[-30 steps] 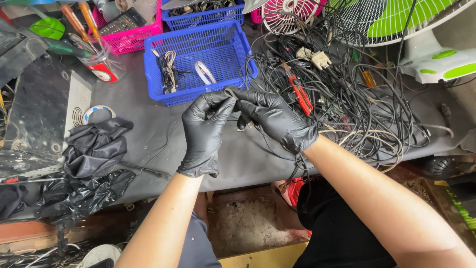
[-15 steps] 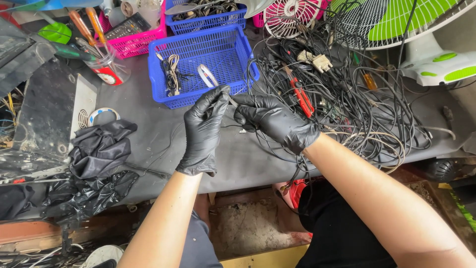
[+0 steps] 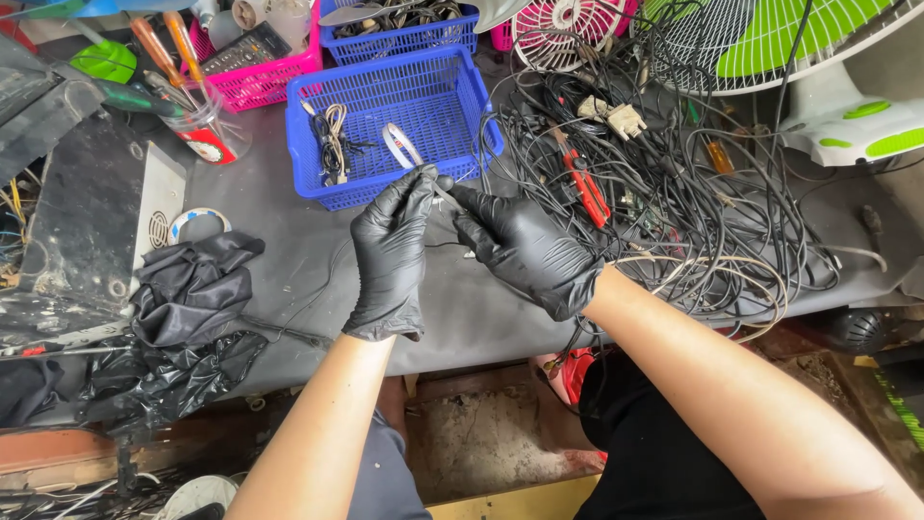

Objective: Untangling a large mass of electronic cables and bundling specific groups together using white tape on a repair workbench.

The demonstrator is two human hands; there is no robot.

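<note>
Since the earlier frames both gloved hands have drifted slightly toward the blue basket (image 3: pixel 399 106). Head view: left hand (image 3: pixel 390 255) and right hand (image 3: pixel 525 250) have fingers pinched together on a thin cable (image 3: pixel 445 197) above the table (image 3: pixel 289 260). Best kept taut, close to the fingertips, clear of the wire tangle (image 3: pixel 674 193).

Left hand (image 3: pixel 390 255): black glove, fingers pinched upward, forearm bare. Right hand (image 3: pixel 527 248): black glove, fingertips meeting the left's, forearm bare, angled in from lower right.
</note>
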